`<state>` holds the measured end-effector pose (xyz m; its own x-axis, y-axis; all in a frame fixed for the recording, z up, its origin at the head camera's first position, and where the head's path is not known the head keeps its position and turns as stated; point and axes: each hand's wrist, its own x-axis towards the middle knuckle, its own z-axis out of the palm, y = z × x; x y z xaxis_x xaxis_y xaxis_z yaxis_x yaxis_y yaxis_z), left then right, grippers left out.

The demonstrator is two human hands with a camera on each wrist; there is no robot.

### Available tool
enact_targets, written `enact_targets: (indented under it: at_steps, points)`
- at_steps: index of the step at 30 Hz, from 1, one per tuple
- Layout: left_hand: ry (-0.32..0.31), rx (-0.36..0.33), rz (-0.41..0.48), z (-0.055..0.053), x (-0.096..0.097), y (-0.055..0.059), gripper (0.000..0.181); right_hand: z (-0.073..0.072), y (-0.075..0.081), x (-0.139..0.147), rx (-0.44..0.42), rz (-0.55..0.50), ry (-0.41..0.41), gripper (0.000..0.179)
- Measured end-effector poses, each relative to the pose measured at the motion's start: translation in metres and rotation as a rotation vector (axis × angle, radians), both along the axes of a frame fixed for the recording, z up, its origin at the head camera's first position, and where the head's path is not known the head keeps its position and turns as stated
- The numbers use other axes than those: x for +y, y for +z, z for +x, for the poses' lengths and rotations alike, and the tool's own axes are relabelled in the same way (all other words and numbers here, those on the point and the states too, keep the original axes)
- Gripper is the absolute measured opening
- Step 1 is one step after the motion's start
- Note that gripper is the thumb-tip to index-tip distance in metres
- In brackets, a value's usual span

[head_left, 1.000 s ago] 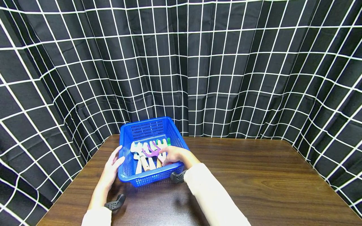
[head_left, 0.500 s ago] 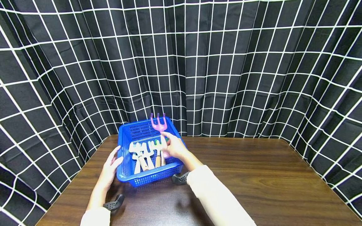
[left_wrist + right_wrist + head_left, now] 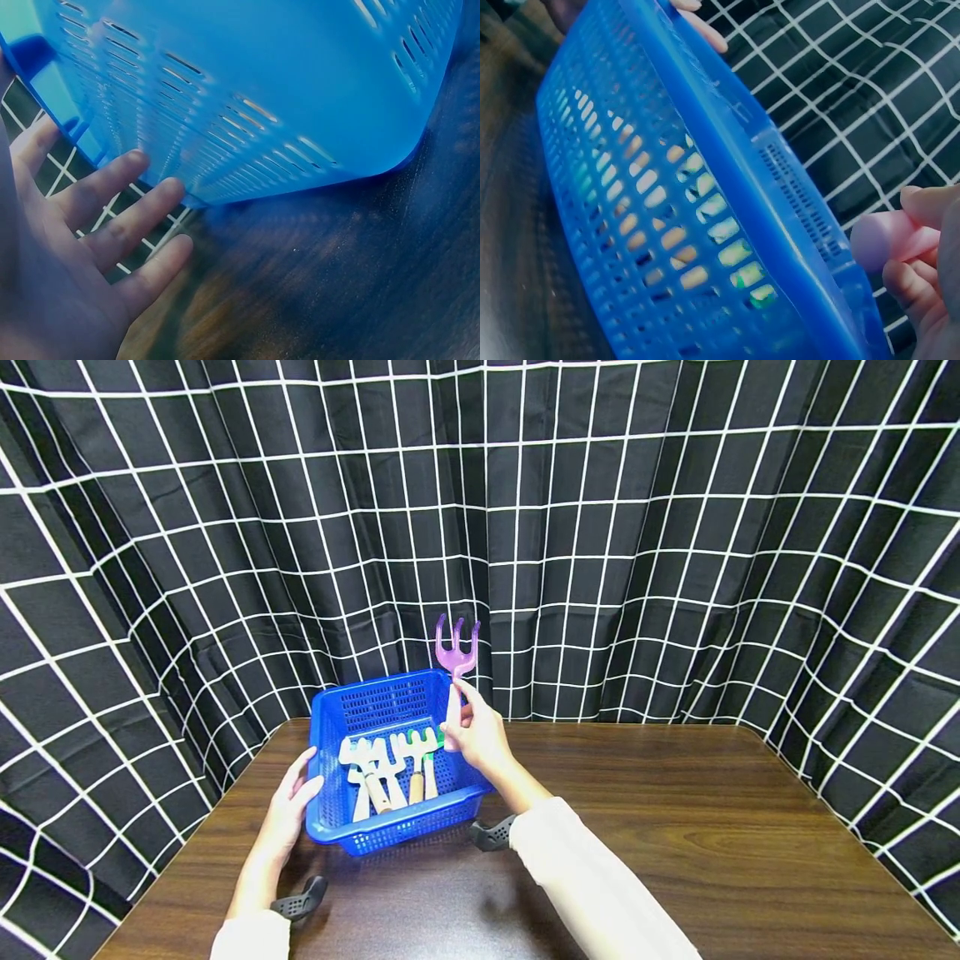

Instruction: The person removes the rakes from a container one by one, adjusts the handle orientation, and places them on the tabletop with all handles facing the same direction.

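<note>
My right hand (image 3: pixel 480 731) holds a small three-pronged garden fork (image 3: pixel 456 658), with purple tines upward, by its pale pink handle. In the right wrist view the handle's rounded end (image 3: pixel 881 238) sticks out between thumb and fingers. The fork is above the right side of a blue plastic basket (image 3: pixel 405 822). My left hand (image 3: pixel 283 814) rests at the basket's left rim, its thumb and forefinger reaching the edge. In the left wrist view the other fingers (image 3: pixel 139 225) are spread, fairly straight, by the perforated outer wall.
Inside the basket lie several white-headed garden forks (image 3: pixel 378 756), some with wooden handles (image 3: pixel 417 787), and green pieces partly hidden. The basket stands on the left of a brown wooden table (image 3: pixel 637 827). Behind hangs a black curtain (image 3: pixel 585 568) with a white grid.
The right hand has lifted the purple fork up out of the basket and to the right, turning its tines upward. The left hand stays at the basket's rim.
</note>
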<state>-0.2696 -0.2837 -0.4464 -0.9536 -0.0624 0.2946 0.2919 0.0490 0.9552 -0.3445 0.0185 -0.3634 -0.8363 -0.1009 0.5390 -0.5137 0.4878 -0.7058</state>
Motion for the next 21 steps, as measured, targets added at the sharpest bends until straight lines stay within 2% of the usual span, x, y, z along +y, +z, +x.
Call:
enact_targets:
  at_steps: [9,14,21]
  points:
    - [0.015,-0.021,-0.027,-0.001,0.001,-0.001,0.053,-0.005,-0.002,0.022,-0.01,-0.051,-0.073,0.07]
    - [0.015,-0.024,-0.022,-0.002,0.001,-0.002,0.054,-0.006,0.001,0.034,0.018,-0.083,-0.104,0.067]
    - [0.007,0.001,-0.004,0.0,0.001,0.0,0.053,-0.011,-0.001,0.053,0.013,-0.034,-0.14,0.067]
